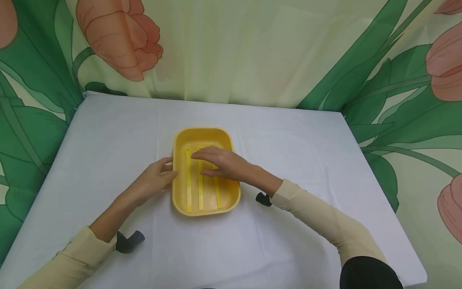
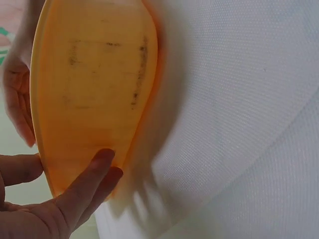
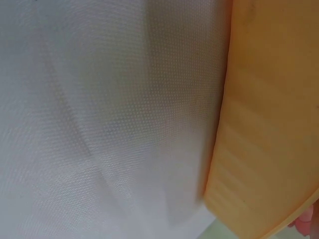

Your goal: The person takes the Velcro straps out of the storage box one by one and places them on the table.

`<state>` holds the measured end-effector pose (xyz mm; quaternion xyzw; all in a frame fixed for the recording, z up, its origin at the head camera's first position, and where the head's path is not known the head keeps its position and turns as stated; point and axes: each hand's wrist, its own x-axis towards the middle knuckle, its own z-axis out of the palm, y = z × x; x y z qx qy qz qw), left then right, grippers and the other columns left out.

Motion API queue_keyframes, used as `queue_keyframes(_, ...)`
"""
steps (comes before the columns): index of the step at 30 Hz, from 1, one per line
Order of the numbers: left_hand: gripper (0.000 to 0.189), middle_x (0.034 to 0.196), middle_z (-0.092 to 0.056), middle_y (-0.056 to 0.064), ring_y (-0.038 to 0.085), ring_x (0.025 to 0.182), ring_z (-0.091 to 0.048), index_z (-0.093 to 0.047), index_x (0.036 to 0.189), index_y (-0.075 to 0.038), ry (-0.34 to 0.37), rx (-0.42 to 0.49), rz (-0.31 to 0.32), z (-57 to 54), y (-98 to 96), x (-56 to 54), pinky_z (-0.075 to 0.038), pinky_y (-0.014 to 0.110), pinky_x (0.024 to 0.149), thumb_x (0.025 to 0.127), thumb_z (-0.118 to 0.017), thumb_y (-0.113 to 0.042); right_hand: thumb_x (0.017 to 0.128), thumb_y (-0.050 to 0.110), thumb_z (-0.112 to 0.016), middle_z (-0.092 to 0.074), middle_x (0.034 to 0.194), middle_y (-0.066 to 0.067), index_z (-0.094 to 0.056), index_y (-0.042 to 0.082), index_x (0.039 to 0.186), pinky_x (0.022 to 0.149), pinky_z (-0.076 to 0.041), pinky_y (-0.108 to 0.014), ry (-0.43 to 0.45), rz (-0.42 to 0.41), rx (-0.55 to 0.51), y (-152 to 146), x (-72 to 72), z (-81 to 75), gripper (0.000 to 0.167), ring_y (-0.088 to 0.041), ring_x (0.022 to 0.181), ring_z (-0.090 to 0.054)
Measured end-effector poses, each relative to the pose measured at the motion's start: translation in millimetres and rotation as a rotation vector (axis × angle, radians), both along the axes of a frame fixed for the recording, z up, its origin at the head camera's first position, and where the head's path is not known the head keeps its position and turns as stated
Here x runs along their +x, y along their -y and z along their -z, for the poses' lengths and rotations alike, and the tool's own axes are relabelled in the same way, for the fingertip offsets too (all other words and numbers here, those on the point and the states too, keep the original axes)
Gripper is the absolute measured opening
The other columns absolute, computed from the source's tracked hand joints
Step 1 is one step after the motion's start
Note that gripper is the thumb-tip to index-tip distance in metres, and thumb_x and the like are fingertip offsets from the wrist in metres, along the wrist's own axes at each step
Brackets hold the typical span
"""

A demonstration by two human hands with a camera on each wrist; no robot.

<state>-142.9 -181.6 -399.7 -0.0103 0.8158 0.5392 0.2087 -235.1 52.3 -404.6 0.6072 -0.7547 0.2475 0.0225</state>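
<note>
A yellow plastic tray with rounded corners lies on the white-covered table. Inside it, three thin yellow strips lie roughly parallel: the left strip, the middle strip and the right strip. My left hand holds the tray's left side, thumb at the rim and fingertips against the outer wall, as the left wrist view shows. Above the tray hovers my right hand, its fingers extended leftward over the strips and holding nothing. It hides the upper part of the right strip.
White cloth covers the table, whose far edge meets a flower-printed curtain. A dark wrist camera sticks out from the left sleeve, and another dark camera from the right one.
</note>
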Motion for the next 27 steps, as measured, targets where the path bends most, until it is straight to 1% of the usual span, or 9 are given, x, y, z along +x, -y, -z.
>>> queue_keyframes(5,0.060,0.139,-0.036,0.030,0.037,0.109,-0.056,-0.019,0.148,0.000,0.010,0.028,-0.025,1.6,-1.1,-0.2,-0.052,0.042,0.083,0.098,-0.049,-0.017,0.085,0.019,-0.072,-0.059,0.124,-0.010,-0.058,0.001,0.126,0.102,-0.035,-0.021,-0.001,0.010,0.005,-0.1,0.5,-1.4,0.046,-0.017,0.118,-0.050)
queue_keyframes(9,0.060,0.138,-0.038,0.031,0.037,0.109,-0.057,-0.021,0.148,-0.001,-0.014,0.043,-0.056,5.0,-4.4,1.8,-0.053,0.040,0.082,0.098,-0.048,-0.018,0.086,0.019,-0.072,-0.059,0.124,-0.010,-0.057,0.001,0.126,0.101,-0.035,-0.021,0.009,0.024,0.015,-0.7,0.8,-0.2,0.047,-0.018,0.118,-0.050)
queue_keyframes(13,0.059,0.135,-0.042,0.030,0.037,0.111,-0.056,-0.023,0.148,-0.001,-0.065,0.005,-0.086,7.3,-9.2,3.9,-0.053,0.041,0.083,0.098,-0.047,-0.021,0.085,0.019,-0.072,-0.059,0.124,-0.010,-0.058,0.000,0.125,0.101,-0.035,-0.020,0.011,0.024,0.014,-0.6,0.1,1.7,0.046,-0.017,0.118,-0.050)
queue_keyframes(19,0.058,0.133,-0.047,0.028,0.037,0.112,-0.055,-0.028,0.147,-0.001,-0.094,-0.064,-0.130,8.9,-13.4,5.0,-0.052,0.042,0.083,0.096,-0.047,-0.022,0.086,0.019,-0.071,-0.059,0.124,-0.010,-0.057,-0.001,0.125,0.101,-0.035,-0.020,0.006,0.011,0.003,-0.5,-1.2,4.4,0.046,-0.018,0.118,-0.050)
queue_keyframes(23,0.057,0.132,-0.048,0.027,0.036,0.113,-0.055,-0.031,0.145,0.000,-0.101,-0.075,-0.162,10.3,-12.9,6.0,-0.053,0.040,0.082,0.095,-0.048,-0.020,0.086,0.018,-0.070,-0.058,0.126,-0.009,-0.056,0.000,0.127,0.102,-0.034,-0.022,0.013,-0.003,-0.008,0.6,-1.5,5.6,0.047,-0.017,0.121,-0.048)
queue_keyframes(27,0.056,0.131,-0.048,0.028,0.036,0.113,-0.055,-0.032,0.144,0.001,-0.106,-0.055,-0.177,10.9,-12.2,6.8,-0.055,0.036,0.078,0.095,-0.049,-0.019,0.087,0.016,-0.069,-0.057,0.128,-0.010,-0.057,0.000,0.127,0.103,-0.034,-0.022,0.031,-0.003,-0.014,1.0,-1.0,4.9,0.044,-0.016,0.123,-0.048)
